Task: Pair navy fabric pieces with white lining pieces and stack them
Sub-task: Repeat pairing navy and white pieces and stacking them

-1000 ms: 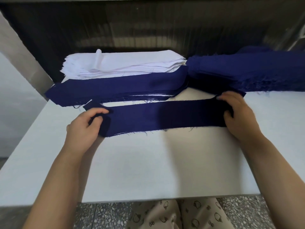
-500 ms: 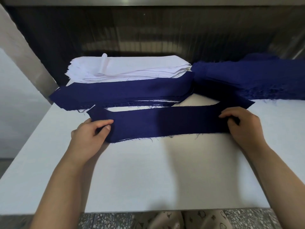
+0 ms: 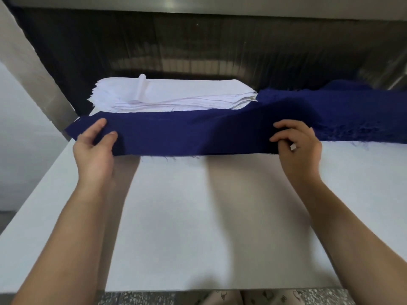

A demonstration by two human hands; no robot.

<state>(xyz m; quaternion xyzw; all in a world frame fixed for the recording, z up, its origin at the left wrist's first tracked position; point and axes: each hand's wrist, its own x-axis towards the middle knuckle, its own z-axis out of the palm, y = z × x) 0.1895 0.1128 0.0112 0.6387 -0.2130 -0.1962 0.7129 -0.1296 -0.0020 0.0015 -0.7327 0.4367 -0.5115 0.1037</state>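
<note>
A long navy fabric strip [image 3: 187, 135] stretches across the table, held at both ends. My left hand [image 3: 94, 148] pinches its left end between thumb and fingers. At the strip's right end, my right hand [image 3: 295, 144] grips it with curled fingers. The strip lies over the navy stack in front of the white lining pile [image 3: 176, 95], so that stack is hidden beneath it. A heap of more navy pieces [image 3: 356, 113] lies at the right rear.
The white table [image 3: 198, 216] runs toward me, its front edge near the bottom. A dark metal wall rises behind the piles, and a slanted metal frame [image 3: 33, 62] stands at the left. One curled white piece [image 3: 141, 86] sits atop the lining pile.
Both hands carried the navy strip away from me, from the bare table onto the navy stack in front of the white pile. The gap between strip and stack has closed.
</note>
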